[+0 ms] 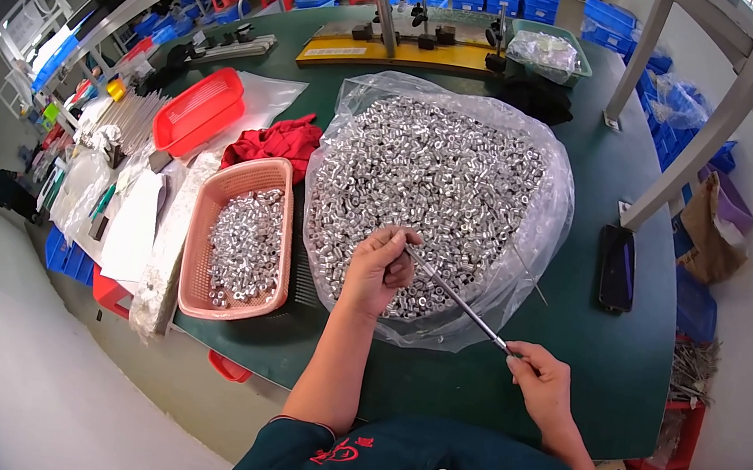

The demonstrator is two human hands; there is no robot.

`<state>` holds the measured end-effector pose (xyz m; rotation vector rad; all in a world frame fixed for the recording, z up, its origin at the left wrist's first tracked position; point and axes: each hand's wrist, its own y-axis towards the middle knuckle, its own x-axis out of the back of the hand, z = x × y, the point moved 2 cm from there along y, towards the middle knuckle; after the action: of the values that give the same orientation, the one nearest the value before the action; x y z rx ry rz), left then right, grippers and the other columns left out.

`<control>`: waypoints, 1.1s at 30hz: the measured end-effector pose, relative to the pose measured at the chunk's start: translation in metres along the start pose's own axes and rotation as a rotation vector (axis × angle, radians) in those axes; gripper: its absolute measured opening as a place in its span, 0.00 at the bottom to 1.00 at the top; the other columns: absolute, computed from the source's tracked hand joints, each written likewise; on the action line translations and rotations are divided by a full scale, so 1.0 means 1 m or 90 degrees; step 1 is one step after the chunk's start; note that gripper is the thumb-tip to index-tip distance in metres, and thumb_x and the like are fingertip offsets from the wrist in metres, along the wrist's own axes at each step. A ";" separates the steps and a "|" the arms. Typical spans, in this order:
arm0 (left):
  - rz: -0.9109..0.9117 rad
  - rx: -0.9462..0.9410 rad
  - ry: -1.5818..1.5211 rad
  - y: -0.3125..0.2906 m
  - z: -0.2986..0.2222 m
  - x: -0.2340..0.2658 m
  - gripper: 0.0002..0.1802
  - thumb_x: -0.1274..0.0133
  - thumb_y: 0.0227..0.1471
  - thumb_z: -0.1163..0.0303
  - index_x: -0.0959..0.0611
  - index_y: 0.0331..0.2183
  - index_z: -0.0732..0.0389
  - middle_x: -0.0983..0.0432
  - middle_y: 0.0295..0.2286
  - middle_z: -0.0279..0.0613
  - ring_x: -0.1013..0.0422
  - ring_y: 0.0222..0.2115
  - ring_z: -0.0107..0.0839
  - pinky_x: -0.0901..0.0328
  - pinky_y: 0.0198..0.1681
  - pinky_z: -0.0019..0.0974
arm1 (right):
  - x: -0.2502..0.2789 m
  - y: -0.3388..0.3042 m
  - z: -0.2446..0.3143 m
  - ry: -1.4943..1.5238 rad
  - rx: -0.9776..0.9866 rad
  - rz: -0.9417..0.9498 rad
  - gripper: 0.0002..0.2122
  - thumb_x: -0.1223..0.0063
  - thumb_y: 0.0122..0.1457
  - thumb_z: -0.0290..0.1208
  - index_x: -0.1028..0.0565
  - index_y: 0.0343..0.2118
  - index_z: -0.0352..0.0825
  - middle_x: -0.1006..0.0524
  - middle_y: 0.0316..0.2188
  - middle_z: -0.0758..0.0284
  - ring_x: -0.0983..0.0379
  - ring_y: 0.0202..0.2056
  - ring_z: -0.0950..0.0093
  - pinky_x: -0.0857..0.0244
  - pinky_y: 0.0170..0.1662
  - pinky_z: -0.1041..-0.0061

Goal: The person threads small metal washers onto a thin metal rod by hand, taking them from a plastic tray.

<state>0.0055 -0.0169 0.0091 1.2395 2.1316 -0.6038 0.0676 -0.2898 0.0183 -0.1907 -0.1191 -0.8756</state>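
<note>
A thin metal rod slants across the near side of a pile of small silver ring-like metal parts. My left hand is closed over the parts, its fingers pinched at the rod's upper-left end. At the lower-right end, my right hand grips the rod between thumb and fingers. The rod looks thicker along its lower half; whether parts are threaded on it I cannot tell. A clear plastic bag, spread open, holds the pile. Left of it, a pink plastic basket contains more silver parts.
A thin wire rests at the bag's right side. Beyond lie a phone, a shelf post and a yellow-based fixture. A red cloth and red tray are at left on the green table.
</note>
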 end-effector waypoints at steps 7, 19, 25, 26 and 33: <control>0.130 0.140 0.084 -0.004 0.024 -0.017 0.17 0.54 0.56 0.60 0.26 0.38 0.66 0.44 0.14 0.27 0.51 0.12 0.16 0.58 0.15 0.22 | -0.005 0.004 0.002 -0.059 0.074 -0.049 0.09 0.49 0.52 0.19 0.25 0.38 0.30 0.31 0.19 0.75 0.37 0.22 0.87 0.44 0.25 0.88; -0.030 0.087 -0.090 0.006 0.005 0.004 0.13 0.60 0.54 0.71 0.30 0.41 0.66 0.28 0.36 0.51 0.41 0.17 0.22 0.45 0.18 0.26 | 0.005 0.001 -0.004 0.054 -0.050 -0.010 0.09 0.49 0.53 0.20 0.25 0.38 0.29 0.32 0.18 0.75 0.39 0.21 0.88 0.45 0.24 0.88; -0.032 0.080 -0.143 0.006 0.000 0.007 0.14 0.59 0.51 0.80 0.31 0.42 0.67 0.28 0.37 0.56 0.42 0.15 0.20 0.44 0.17 0.23 | 0.006 -0.001 -0.004 0.024 -0.044 0.015 0.09 0.49 0.53 0.20 0.25 0.37 0.30 0.31 0.18 0.75 0.39 0.21 0.88 0.45 0.24 0.87; -0.007 0.076 -0.123 0.005 -0.001 0.008 0.14 0.59 0.52 0.78 0.31 0.43 0.67 0.28 0.37 0.56 0.43 0.13 0.19 0.45 0.15 0.23 | 0.006 -0.001 -0.004 0.006 -0.041 0.021 0.09 0.49 0.52 0.20 0.25 0.37 0.30 0.31 0.18 0.75 0.39 0.20 0.87 0.45 0.24 0.87; 0.002 0.092 -0.021 0.000 -0.008 0.000 0.14 0.59 0.56 0.71 0.32 0.44 0.65 0.26 0.35 0.53 0.50 0.09 0.16 0.50 0.11 0.21 | 0.011 0.001 0.011 -0.102 -0.004 0.010 0.08 0.48 0.52 0.21 0.24 0.36 0.31 0.31 0.17 0.73 0.39 0.20 0.87 0.44 0.23 0.86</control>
<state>0.0033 -0.0117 0.0145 1.3002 2.0898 -0.7827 0.0754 -0.2955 0.0308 -0.2677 -0.2630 -0.8449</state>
